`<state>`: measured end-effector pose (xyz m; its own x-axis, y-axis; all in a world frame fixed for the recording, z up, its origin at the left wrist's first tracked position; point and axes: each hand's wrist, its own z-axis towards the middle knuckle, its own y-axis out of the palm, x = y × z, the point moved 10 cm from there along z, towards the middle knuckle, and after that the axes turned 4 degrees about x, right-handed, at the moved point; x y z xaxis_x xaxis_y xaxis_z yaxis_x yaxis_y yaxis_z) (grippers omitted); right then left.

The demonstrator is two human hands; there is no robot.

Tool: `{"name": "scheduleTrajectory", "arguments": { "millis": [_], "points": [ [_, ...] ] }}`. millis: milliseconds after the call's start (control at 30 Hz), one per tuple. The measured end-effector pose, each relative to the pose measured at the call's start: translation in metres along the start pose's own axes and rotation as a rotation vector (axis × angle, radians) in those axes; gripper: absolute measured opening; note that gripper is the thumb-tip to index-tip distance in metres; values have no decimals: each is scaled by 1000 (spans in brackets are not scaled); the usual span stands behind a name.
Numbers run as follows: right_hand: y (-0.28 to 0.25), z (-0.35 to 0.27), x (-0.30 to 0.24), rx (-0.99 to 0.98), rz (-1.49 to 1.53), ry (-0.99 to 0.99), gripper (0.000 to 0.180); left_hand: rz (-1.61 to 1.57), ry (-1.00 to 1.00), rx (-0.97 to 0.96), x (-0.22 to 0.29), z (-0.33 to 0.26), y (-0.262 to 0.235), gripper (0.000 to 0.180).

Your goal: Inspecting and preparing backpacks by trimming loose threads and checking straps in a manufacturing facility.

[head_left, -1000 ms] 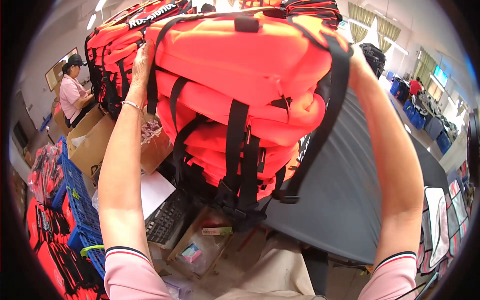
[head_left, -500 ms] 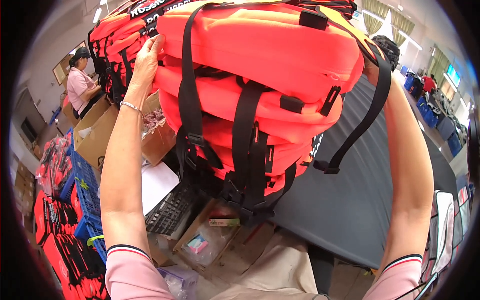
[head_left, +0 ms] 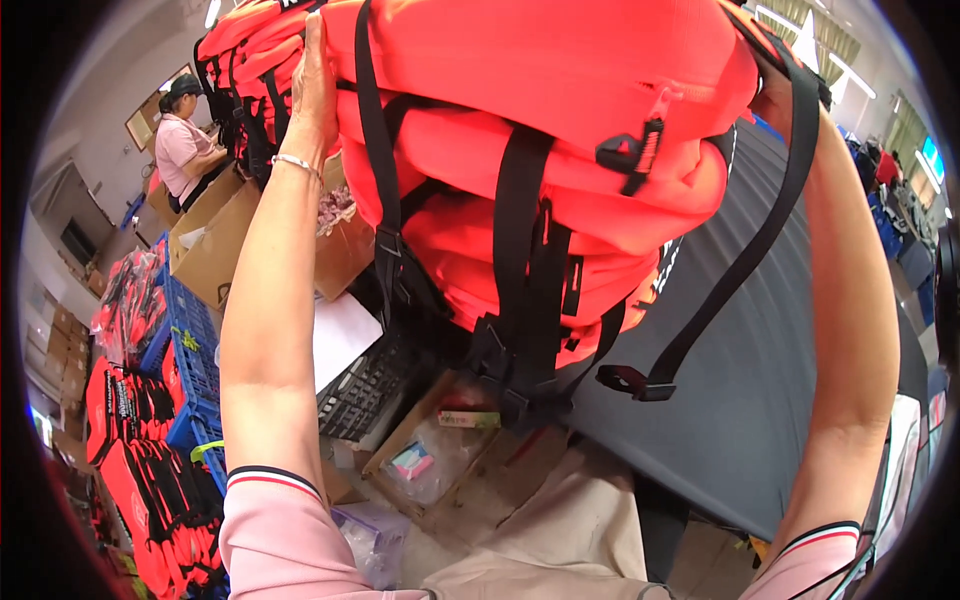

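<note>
In front of me rises a stack of bright red-orange backpacks (head_left: 550,230) with black straps and buckles. The top backpack (head_left: 540,65) is clasped between my two raised hands. My left hand (head_left: 315,90) is closed on its left end, with most fingertips behind the fabric. At the right end is my right hand (head_left: 773,100), largely hidden by the bag and a strap; it appears to grip the bag. A long black strap (head_left: 745,260) with a buckle hangs down beside my right forearm. A zipper pull (head_left: 655,105) shows on the front of the top bag.
A dark grey covered table (head_left: 700,430) lies under and right of the stack. To the left are a cardboard carton (head_left: 215,245), a black crate (head_left: 360,390), blue crates (head_left: 195,330) and piled red bags (head_left: 150,500). An open box (head_left: 430,460) sits below. A co-worker (head_left: 185,150) stands far left.
The top backpack and both my hands stand higher in the view, and the bag looks larger. The hanging strap has swung lower. The surroundings have shifted a little to the right.
</note>
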<state>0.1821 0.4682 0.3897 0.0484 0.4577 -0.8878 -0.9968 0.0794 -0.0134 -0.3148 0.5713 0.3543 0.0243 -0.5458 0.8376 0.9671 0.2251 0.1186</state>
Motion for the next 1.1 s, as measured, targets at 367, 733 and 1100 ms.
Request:
{"name": "scheduleTrajectory", "arguments": {
  "millis": [367, 733, 1100],
  "points": [
    [-111, 49, 51, -8, -22, 163, 42, 234, -27, 60, -27, 17, 15, 77],
    [-61, -40, 79, 530, -52, 76, 39, 303, 305, 342, -64, 8, -31, 70],
    [100, -242, 14, 309, -878, -805, 21, 119, 184, 279, -60, -166, -21, 65]
  ]
}}
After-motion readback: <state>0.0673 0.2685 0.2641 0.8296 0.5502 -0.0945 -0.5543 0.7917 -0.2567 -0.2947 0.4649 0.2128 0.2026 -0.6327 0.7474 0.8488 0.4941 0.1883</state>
